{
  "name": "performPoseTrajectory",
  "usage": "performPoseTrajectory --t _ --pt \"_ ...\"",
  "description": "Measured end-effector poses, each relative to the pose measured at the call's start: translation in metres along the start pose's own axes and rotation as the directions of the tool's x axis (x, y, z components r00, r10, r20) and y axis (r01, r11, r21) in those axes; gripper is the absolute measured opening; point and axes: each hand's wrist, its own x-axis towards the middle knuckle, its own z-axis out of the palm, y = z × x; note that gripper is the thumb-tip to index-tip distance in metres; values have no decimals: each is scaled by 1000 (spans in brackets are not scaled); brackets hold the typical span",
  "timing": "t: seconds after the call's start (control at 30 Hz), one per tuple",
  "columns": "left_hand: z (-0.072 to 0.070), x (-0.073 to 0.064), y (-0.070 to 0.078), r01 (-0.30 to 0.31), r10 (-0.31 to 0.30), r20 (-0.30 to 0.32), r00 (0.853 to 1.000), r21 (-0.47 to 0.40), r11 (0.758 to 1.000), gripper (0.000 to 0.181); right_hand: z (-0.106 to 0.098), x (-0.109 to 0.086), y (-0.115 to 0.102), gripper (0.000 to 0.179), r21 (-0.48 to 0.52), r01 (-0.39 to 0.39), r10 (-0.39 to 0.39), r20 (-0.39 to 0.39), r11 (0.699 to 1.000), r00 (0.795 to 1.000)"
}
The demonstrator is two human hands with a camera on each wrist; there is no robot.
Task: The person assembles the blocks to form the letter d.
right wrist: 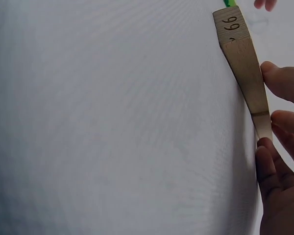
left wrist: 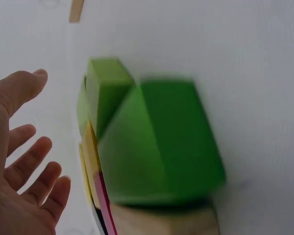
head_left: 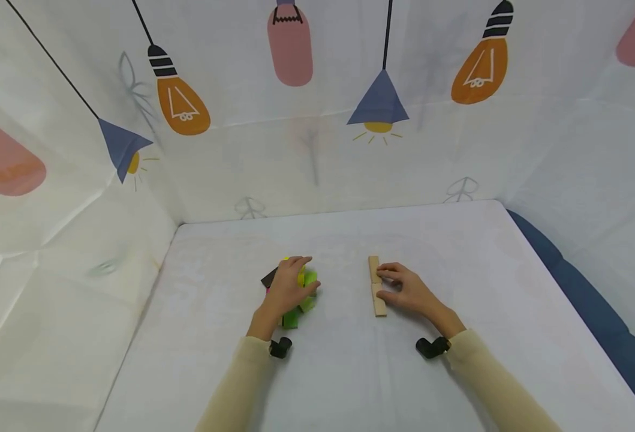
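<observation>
My left hand (head_left: 285,294) hovers over a cluster of coloured blocks, its fingers loose and apart. In the left wrist view it grips nothing beside them. The cluster shows a green block (left wrist: 181,142), a light green block (left wrist: 108,81), a pink block (left wrist: 104,200) and a plain wooden one (left wrist: 166,221); a dark block (head_left: 269,278) juts out at the left. Right of the cluster, two plain wooden blocks lie end to end, a far one (head_left: 373,268) and a near one (head_left: 379,305). Thumb and fingertips of my right hand (head_left: 414,294) touch their right side.
A white cloth covers the table (head_left: 328,378). White curtains (head_left: 317,150) printed with lamps and bulbs hang behind and at both sides. Dark blue fabric (head_left: 576,288) runs along the right edge. Each wrist wears a small black camera (head_left: 280,347).
</observation>
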Motion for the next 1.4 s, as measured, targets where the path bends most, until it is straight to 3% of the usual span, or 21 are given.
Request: performPoseTrajectory --t 0.27,0.6,1.0,1.4 --pt "-11 3 -23 152 -148 -66 987 67 986 59 -1 -1 -2 49 -17 14 -15 -14 1000 1000" --pt "-9 8 -31 300 -299 -75 951 5 954 63 0 -1 -1 49 -16 21 -22 -9 1000 1000" --pt "-2 19 -32 341 -341 -88 936 -14 940 60 -1 -1 -2 50 -40 19 -19 -1 999 1000" --pt "-2 22 -35 283 -287 -100 953 -50 958 60 0 -2 0 50 -48 4 -4 -6 999 1000"
